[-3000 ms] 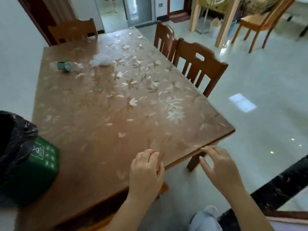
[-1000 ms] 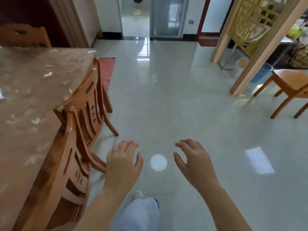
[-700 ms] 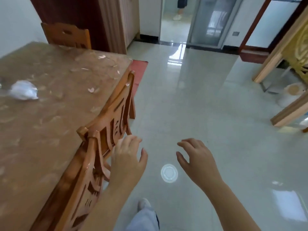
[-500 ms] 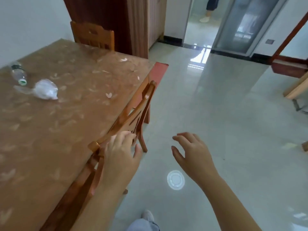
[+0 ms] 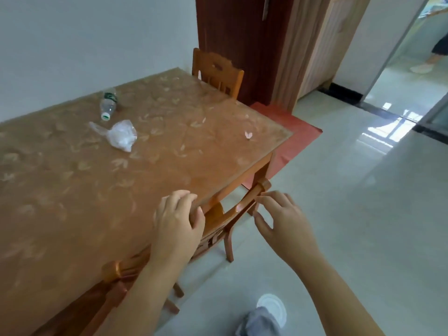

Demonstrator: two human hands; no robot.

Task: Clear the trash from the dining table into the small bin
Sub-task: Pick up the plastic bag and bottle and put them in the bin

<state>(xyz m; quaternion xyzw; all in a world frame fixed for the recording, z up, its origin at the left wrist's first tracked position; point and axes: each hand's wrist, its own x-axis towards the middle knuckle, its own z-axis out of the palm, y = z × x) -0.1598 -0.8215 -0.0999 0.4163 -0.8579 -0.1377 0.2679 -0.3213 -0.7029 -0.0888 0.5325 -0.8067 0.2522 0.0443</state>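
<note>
Right, far left on the bench (image 5: 72, 190), near the wall edge, you've got a clear plastic bottle (image 5: 108, 105) lying on its side w/ a green label and white cap, cap end pointing toward you. Just beside it, a bit nearer you, sits a crumpled clear plastic bag (image 5: 121, 136), apart from the bottle but close. Both lie well apart from your hands. The small bin isn't in shot.

Bench top is brown w/ a pale leaf pattern under a glossy cover. A small pale petal-like scrap (image 5: 248, 135) shows near the far right corner; can't tell if it's loose or printed.

Your left hand (image 5: 178, 224) is over the bench's near-right edge, fingers curled loosely, thumb apart from them, not clamped on anything; it looks to be at the top rail of the near chair (image 5: 232, 209), contact unclear. Another chair's post (image 5: 114, 269) shows by your left forearm, tucked under the bench.

Your right hand (image 5: 283, 221) hovers over the floor just right of that chair rail, fingers spread and bent, empty, fingertips near the rail end but touching or not — can't tell.

A third chair (image 5: 218, 73) stands at the bench's far end, before a dark red door (image 5: 237, 40). A red mat (image 5: 291, 134) lies on the grey tile floor (image 5: 363, 214) past the bench corner. Bottom right, a round white lid (image 5: 272, 306) lies on the floor by your shoe (image 5: 259, 322).
</note>
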